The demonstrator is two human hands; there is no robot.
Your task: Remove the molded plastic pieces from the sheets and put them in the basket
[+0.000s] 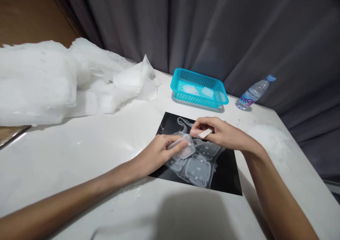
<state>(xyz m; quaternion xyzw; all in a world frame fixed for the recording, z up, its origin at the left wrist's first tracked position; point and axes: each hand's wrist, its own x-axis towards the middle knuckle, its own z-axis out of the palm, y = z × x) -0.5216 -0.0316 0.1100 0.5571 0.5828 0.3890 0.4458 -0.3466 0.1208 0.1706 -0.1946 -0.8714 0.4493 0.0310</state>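
My left hand is closed around a translucent, rounded-square plastic piece, its thumb lying on top. My right hand is pinched at that piece's upper right edge. A flat white strip like a tool handle sticks out from between its fingers; the tool's other end is hidden. Beneath both hands lies a clear sheet of moulded rounded-square pieces, marked with small round dots. A thin curled strip of clear plastic rises beyond the left fingers. All of this rests on a black mat.
A blue perforated basket holding a few whitish pieces stands behind the mat. Right of it is a water bottle. Bulky white plastic bags cover the table's back left. A grey curtain hangs behind the white table.
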